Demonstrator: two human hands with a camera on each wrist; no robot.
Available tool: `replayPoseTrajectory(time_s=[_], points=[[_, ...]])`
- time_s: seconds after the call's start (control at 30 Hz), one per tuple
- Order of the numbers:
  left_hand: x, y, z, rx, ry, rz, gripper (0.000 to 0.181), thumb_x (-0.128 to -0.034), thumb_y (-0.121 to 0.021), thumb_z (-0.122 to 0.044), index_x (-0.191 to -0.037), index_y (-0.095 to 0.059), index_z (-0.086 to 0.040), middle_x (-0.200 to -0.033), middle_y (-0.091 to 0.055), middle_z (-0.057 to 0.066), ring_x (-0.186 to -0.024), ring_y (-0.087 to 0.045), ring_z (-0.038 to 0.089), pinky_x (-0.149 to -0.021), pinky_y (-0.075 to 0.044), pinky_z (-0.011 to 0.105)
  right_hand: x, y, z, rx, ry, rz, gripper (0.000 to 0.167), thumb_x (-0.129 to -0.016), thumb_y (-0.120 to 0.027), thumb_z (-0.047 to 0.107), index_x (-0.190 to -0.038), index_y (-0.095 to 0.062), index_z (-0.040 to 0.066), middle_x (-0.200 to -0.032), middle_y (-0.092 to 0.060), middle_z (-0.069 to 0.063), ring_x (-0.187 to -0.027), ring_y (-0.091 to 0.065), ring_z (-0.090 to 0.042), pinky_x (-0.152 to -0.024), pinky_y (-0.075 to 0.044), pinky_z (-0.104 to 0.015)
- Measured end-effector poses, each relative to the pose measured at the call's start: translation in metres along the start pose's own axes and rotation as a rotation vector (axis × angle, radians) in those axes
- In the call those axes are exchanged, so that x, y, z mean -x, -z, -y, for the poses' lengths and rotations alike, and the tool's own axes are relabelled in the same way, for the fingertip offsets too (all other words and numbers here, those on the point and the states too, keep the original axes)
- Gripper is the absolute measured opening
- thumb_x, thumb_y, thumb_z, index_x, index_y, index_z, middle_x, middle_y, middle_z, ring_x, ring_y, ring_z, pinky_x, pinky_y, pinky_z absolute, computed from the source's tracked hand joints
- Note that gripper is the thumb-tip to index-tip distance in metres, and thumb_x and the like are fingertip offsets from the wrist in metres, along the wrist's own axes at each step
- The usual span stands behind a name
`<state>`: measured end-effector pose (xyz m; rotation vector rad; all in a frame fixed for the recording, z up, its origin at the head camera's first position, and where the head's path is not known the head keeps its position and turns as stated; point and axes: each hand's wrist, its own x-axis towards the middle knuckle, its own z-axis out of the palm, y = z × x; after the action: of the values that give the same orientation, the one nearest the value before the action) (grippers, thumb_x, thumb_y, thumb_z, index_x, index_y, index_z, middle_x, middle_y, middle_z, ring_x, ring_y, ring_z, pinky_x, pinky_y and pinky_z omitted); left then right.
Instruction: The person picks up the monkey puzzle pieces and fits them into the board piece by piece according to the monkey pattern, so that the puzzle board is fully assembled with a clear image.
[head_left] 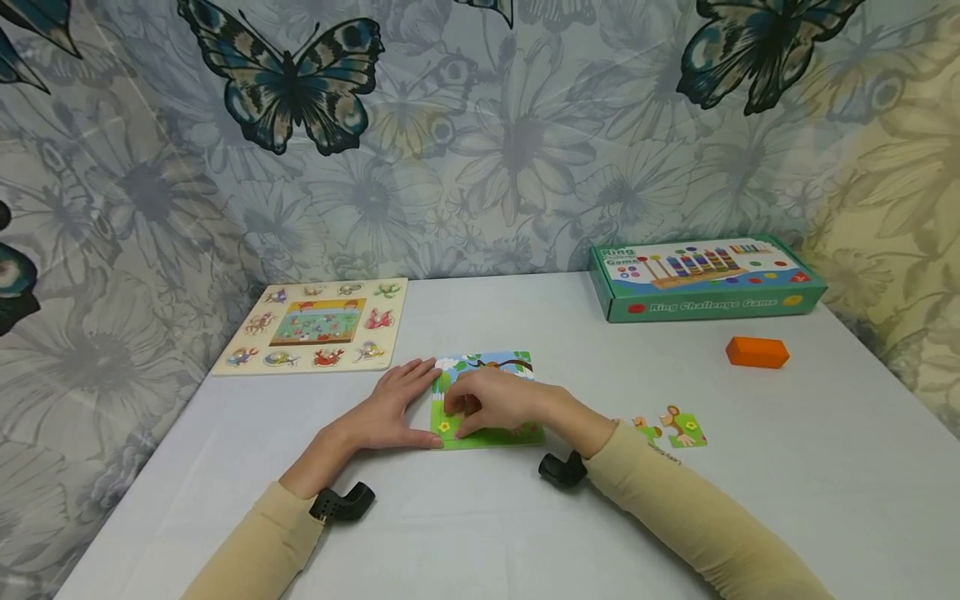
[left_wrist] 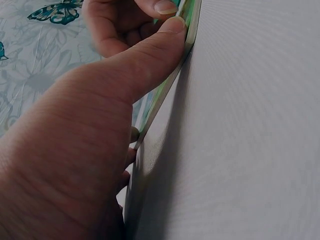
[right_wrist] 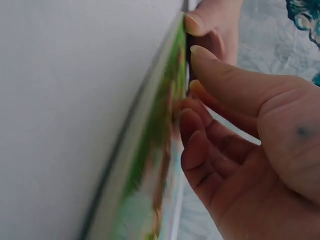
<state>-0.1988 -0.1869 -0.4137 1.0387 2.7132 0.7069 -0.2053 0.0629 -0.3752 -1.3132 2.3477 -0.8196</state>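
Observation:
A colourful picture puzzle with a green lower part and a branch across its top lies on the white table. My left hand rests at its left side with the fingers extended, the thumb touching the lower left corner. In the left wrist view, that thumb lies against the board's edge. Over the puzzle's left half, my right hand has bent fingers, thumb and forefinger tips low at the green surface. Whether they pinch a loose piece is hidden. Two loose puzzle pieces, one with a monkey part, lie beyond the right forearm.
A wooden board with sea animals lies at the back left. A green Ring Challenge Game box stands at the back right, with an orange block in front of it. Flowered, butterfly-printed wall covering rises behind the table.

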Motion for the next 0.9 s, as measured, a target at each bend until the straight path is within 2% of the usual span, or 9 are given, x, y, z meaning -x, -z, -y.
replayPoseTrajectory(time_s=[0.13, 0.37, 0.5, 0.7, 0.9], points=[[0.001, 0.0, 0.0, -0.003, 0.002, 0.0, 0.104, -0.0801, -0.08, -0.054, -0.158, -0.033, -0.003, -0.165, -0.022, 0.013, -0.152, -0.012, 0.035, -0.12, -0.005, 0.056, 0.001, 0.001, -0.001, -0.003, 0.001, -0.008, 0.023, -0.088, -0.081, 0.014, -0.108, -0.072, 0.007, -0.099, -0.066, 0.001, -0.082, -0.059, -0.006, -0.077, -0.051, -0.023], [0.0, 0.001, 0.0, -0.006, 0.002, -0.004, 0.104, -0.0801, -0.08, -0.054, -0.158, -0.033, -0.003, -0.165, -0.022, 0.013, -0.152, -0.012, 0.035, -0.119, -0.005, 0.056, -0.002, -0.001, 0.002, 0.091, 0.03, 0.037, 0.022, -0.09, -0.08, 0.017, -0.108, -0.072, 0.008, -0.098, -0.06, 0.004, -0.081, -0.054, -0.006, -0.075, -0.048, -0.02], [0.0, 0.001, -0.001, -0.004, 0.001, -0.006, 0.104, -0.0801, -0.08, -0.053, -0.157, -0.033, -0.003, -0.165, -0.022, 0.013, -0.152, -0.012, 0.035, -0.119, -0.005, 0.057, 0.001, 0.005, 0.002, 0.044, 0.009, 0.034, 0.025, -0.09, -0.079, 0.018, -0.111, -0.072, 0.007, -0.102, -0.063, 0.003, -0.083, -0.057, -0.005, -0.076, -0.05, -0.022], [0.0, -0.001, -0.002, -0.003, 0.005, -0.011, 0.104, -0.079, -0.081, -0.054, -0.157, -0.035, -0.002, -0.165, -0.024, 0.013, -0.152, -0.013, 0.035, -0.119, -0.006, 0.057, 0.015, 0.026, 0.001, -0.063, -0.028, 0.006, 0.03, -0.092, -0.077, 0.014, -0.12, -0.07, 0.004, -0.111, -0.066, -0.004, -0.088, -0.06, -0.011, -0.079, -0.053, -0.027], [-0.002, -0.001, -0.002, -0.011, 0.018, -0.003, 0.105, -0.0785, -0.08, -0.056, -0.157, -0.035, -0.003, -0.165, -0.023, 0.012, -0.152, -0.013, 0.034, -0.119, -0.006, 0.056, 0.036, 0.045, -0.005, -0.082, -0.034, -0.017, 0.033, -0.092, -0.077, 0.017, -0.121, -0.069, 0.005, -0.11, -0.067, -0.005, -0.091, -0.06, -0.012, -0.078, -0.053, -0.03]])
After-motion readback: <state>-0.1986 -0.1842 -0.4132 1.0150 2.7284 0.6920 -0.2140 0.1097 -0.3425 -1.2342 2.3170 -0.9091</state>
